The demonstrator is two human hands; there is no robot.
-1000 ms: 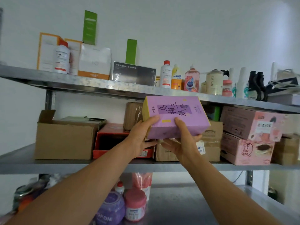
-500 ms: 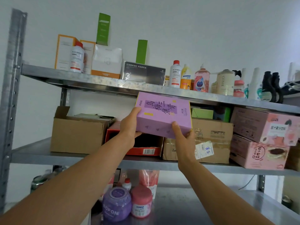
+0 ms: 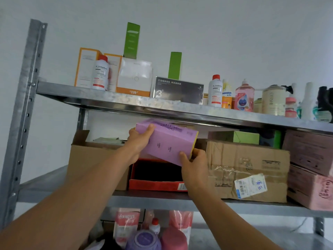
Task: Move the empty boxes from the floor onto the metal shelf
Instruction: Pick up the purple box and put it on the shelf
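A purple box (image 3: 167, 141) with dark lettering and a yellow end is held tilted between the two upper levels of the metal shelf (image 3: 126, 102). My left hand (image 3: 139, 141) grips its upper left corner, thumb on the near face. My right hand (image 3: 195, 164) grips its lower right corner. The box hangs just above an open red box (image 3: 156, 184) on the middle level, between a brown carton (image 3: 84, 159) on the left and a taped brown carton (image 3: 246, 170) on the right.
The top level carries orange-and-white boxes, green boxes (image 3: 132, 39), a dark box (image 3: 178, 90) and several bottles (image 3: 215, 91). Pink cartons (image 3: 310, 168) are stacked at the right. Bottles and jars (image 3: 142, 239) stand below. A steel upright (image 3: 23, 112) runs at the left.
Both hands have pushed the purple box deeper between the shelf levels and tipped it, so its lettered face now points up and back. The view has shifted rightward.
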